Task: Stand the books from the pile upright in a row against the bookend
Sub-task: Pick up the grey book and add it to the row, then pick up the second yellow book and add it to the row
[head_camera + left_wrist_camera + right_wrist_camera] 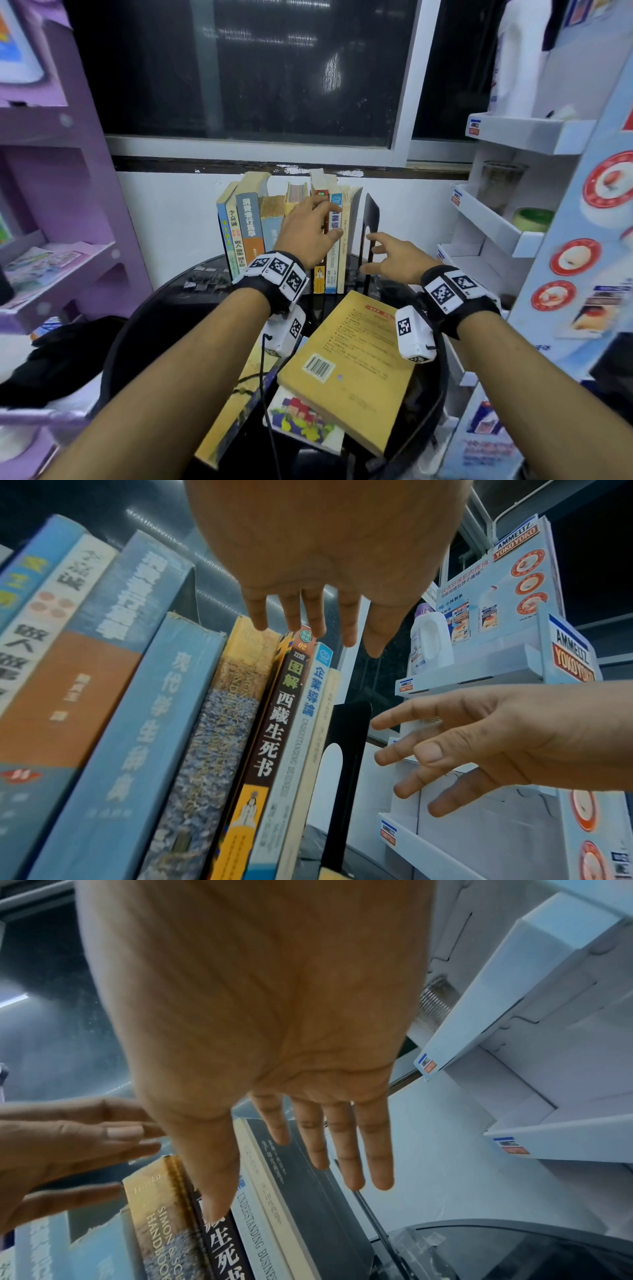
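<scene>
Against the wall, a row of books [284,233] already stands upright on the counter [164,308]. Left hand [308,229], fingers straight, steadies the spines; bookend [371,219] closes the row; right hand [394,257] hovers open, empty. Nearer me, pile [346,370] remains: roughly three flat.

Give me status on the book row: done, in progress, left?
Done: a row of upright books stands beside the black bookend. In hand: nothing gripped; the left hand reaches at the spines, the right hand hovers open by the bookend. Left: the pile, with the yellow book on top, lies flat.
</scene>
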The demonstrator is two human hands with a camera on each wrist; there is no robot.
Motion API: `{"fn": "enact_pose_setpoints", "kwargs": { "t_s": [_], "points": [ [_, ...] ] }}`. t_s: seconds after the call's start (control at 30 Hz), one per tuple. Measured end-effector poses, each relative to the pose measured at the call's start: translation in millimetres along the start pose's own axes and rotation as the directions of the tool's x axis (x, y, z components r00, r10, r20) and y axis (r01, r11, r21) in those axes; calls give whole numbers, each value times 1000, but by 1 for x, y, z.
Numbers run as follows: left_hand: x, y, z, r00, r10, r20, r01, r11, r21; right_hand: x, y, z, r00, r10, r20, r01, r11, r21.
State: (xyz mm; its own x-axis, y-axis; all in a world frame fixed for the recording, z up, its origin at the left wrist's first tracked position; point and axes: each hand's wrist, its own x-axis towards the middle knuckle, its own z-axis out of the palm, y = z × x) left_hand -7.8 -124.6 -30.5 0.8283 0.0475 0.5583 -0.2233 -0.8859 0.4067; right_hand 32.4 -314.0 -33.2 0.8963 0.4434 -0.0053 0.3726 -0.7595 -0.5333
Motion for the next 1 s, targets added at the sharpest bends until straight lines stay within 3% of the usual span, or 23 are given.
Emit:
{"fn": "enact_pose_setpoints", "kwargs": {
  "t_s": [0.07,0.17,0.3,0.5,0.63,1.0],
  "points": [
    [-12,4,2,992,-40,119,43,999,-22,-11,2,1,999,32,32,-30,998,-52],
    [-27,9,6,943,-96,319,106,994,-17,-25,7,3,995,79,62,-72,992,-107],
    [-42,10,17,802,-186,567,190,980,52,-39,16,9,982,144,119,-125,981,-150],
    [-62,6,32,591,-317,741,271,944,188,-50,34,19,949,260,178,-230,957,-175],
    [-68,16,31,508,-309,804,267,944,194,-55,44,26,933,317,173,-283,939,-196],
    [-73,7,48,517,-355,779,369,914,171,-54,57,40,907,385,172,-364,921,-141]
  ]
}}
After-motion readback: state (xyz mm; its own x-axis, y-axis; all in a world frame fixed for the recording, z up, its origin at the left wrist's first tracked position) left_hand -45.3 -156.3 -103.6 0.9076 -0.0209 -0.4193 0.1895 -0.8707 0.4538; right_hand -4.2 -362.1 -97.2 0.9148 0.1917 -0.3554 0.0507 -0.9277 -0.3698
